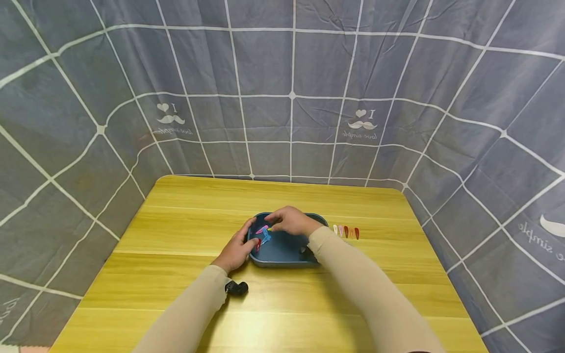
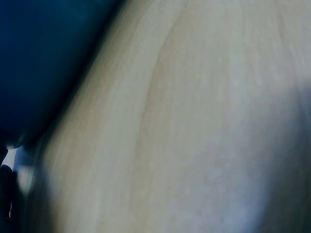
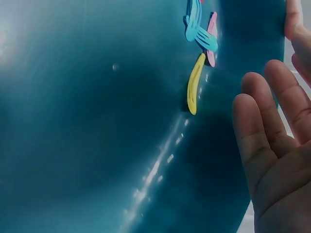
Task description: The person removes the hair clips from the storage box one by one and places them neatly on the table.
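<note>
A dark blue tray (image 1: 287, 264) stands on the table with several hair clips at its left end. In the head view, my left hand (image 1: 236, 249) holds the tray's left side, thumb over the rim near a red hair clip (image 1: 258, 245). My right hand (image 1: 289, 219) hovers over the tray, its fingers apart from the clips in the right wrist view. Nearest to it lies a yellow hair clip (image 3: 195, 85). Beyond that, a blue hair clip (image 3: 206, 39) overlaps a pink hair clip (image 3: 212, 24). The left wrist view shows mostly tabletop.
Right of the tray, several hair clips lie in a row on the wooden table (image 1: 176, 235), among them a white clip (image 1: 335, 229) and a dark red clip (image 1: 356, 233). A grey checked curtain (image 1: 265, 117) surrounds the table's back and sides.
</note>
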